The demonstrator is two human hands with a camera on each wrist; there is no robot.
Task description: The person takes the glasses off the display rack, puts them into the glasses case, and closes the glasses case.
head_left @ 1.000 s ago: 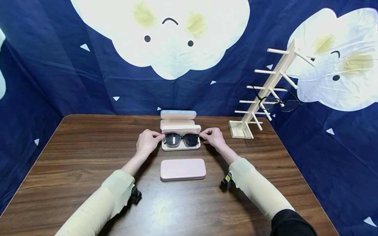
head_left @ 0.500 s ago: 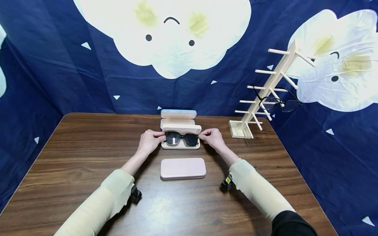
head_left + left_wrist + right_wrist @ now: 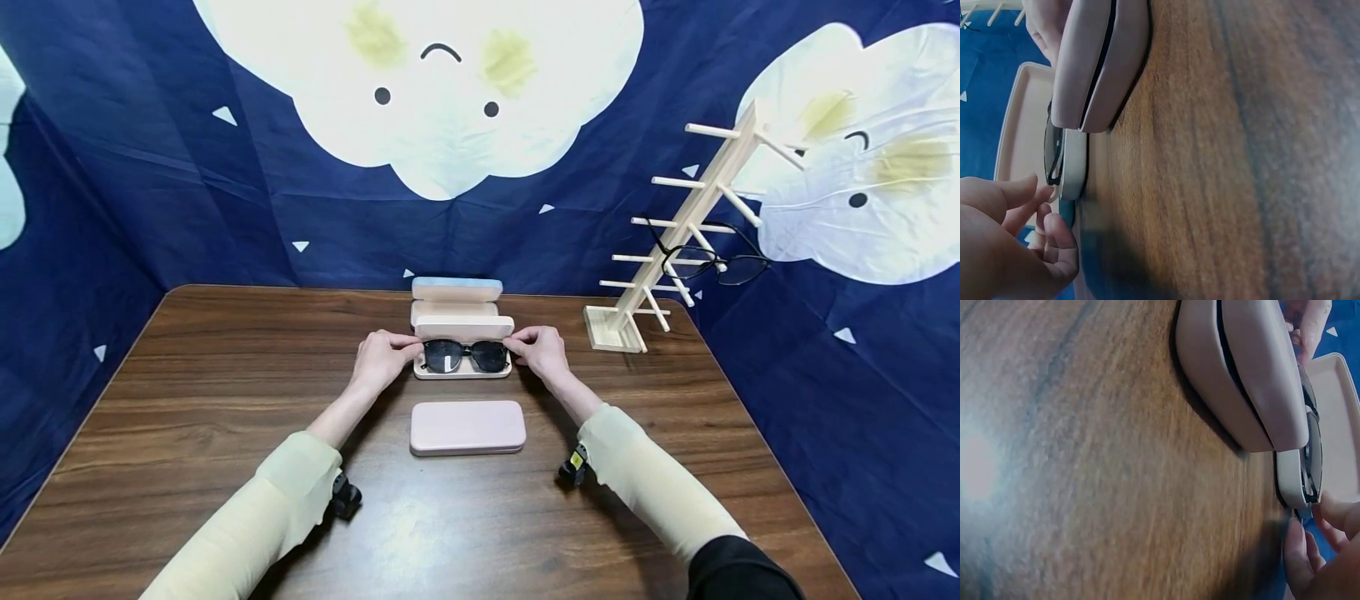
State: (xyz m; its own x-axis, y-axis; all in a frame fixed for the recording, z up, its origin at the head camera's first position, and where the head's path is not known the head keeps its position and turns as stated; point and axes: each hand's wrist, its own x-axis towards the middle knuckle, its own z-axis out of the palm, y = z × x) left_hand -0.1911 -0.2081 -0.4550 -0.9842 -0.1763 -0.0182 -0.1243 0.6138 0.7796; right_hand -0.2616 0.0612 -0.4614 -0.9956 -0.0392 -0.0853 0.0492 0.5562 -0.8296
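Note:
Black sunglasses (image 3: 465, 357) lie in the open cream glasses case (image 3: 459, 374), lenses facing up and toward me, with the case lid raised behind them. At their left end, my left hand (image 3: 378, 360) pinches the frame corner between thumb and fingers. On the opposite end my right hand (image 3: 542, 352) pinches the other corner. Both wrist views show the fingertips of the left hand (image 3: 1016, 231) and the right hand (image 3: 1329, 544) close to the ends of the frame and the case's sides. The contact itself is partly hidden.
A closed pink glasses case (image 3: 468, 427) lies nearer on the wooden table (image 3: 225, 417). Another open case with a blue-edged lid (image 3: 457, 289) stands behind. To the right rises a wooden peg rack (image 3: 678, 217), with black-framed eyeglasses (image 3: 742, 268) hanging on it.
The sunglasses have shifted and tilted slightly within the case, and the reflection on the left lens has shrunk. Both hands stay at the frame's ends, with only small movements.

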